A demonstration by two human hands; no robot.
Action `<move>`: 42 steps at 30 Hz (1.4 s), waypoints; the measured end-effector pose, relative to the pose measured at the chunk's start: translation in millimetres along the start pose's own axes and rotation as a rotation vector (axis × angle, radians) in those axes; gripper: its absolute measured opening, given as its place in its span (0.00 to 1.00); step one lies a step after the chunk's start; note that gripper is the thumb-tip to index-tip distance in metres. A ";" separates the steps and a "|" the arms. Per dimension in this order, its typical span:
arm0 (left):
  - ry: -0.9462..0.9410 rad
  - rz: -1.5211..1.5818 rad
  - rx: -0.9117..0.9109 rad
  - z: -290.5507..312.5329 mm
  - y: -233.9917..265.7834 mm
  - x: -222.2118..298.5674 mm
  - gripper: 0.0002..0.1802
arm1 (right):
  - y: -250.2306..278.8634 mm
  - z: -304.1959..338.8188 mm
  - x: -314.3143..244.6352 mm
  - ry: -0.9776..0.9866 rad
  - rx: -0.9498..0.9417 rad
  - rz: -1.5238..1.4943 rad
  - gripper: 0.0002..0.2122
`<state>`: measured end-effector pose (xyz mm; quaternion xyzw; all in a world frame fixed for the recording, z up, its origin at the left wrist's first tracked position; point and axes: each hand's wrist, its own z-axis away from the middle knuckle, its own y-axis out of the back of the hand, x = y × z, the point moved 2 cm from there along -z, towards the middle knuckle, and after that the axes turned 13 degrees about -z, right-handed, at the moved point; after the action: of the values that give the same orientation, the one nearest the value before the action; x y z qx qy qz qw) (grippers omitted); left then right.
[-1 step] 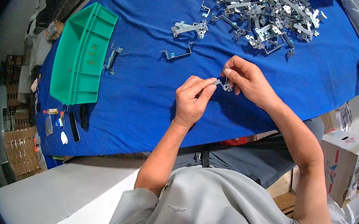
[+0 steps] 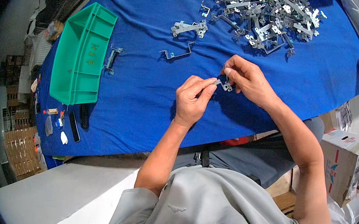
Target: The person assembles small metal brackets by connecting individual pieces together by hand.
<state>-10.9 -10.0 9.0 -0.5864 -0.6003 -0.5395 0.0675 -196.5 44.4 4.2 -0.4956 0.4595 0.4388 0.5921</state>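
A small silver metal bracket [image 2: 225, 87] is held above the blue cloth, close to the table's near edge. My left hand [image 2: 193, 98] pinches one end of it between thumb and fingertips. At the other end, the thumb and bent fingers of my right hand [image 2: 248, 81] close on the piece. My fingers cover much of the bracket. Past my hands lie a single bent bracket [image 2: 177, 56] and a small cluster of brackets [image 2: 189, 28]. A large heap of similar metal brackets [image 2: 269, 15] covers the far part of the cloth.
A green plastic tray [image 2: 65, 69] with small brass-coloured pieces stands at the left, a bracket [image 2: 112, 60] beside it. A dark phone [image 2: 74, 127] and small odds and ends lie nearer me. At the right, a cardboard box [image 2: 338, 164] stands below the table [image 2: 137, 120].
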 end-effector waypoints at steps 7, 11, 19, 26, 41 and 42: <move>0.057 -0.086 0.159 2.3 6.1 -1.7 0.08 | 3.6 2.3 -8.6 -0.259 -0.119 -0.016 0.07; 0.079 -0.073 0.130 1.6 7.7 -0.2 0.09 | -2.7 4.9 -8.3 -0.234 -0.161 0.020 0.07; 0.058 -0.008 0.099 2.6 2.8 -4.6 0.09 | -0.7 1.6 0.0 -0.150 -0.120 -0.060 0.07; 0.030 -0.034 0.040 2.2 0.9 -4.5 0.09 | 1.5 -0.2 -0.3 -0.165 -0.187 -0.123 0.09; 0.155 -0.146 0.198 2.5 4.3 -8.6 0.08 | -6.1 6.7 -7.5 -0.251 -0.201 0.004 0.10; 0.162 -0.142 0.195 1.7 4.0 -8.7 0.08 | -5.2 6.9 -6.7 -0.228 -0.185 0.000 0.10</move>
<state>-4.2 -15.3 4.4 -0.4878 -0.6824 -0.5276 0.1341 -191.9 50.1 12.3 -0.4951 0.3471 0.5326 0.5923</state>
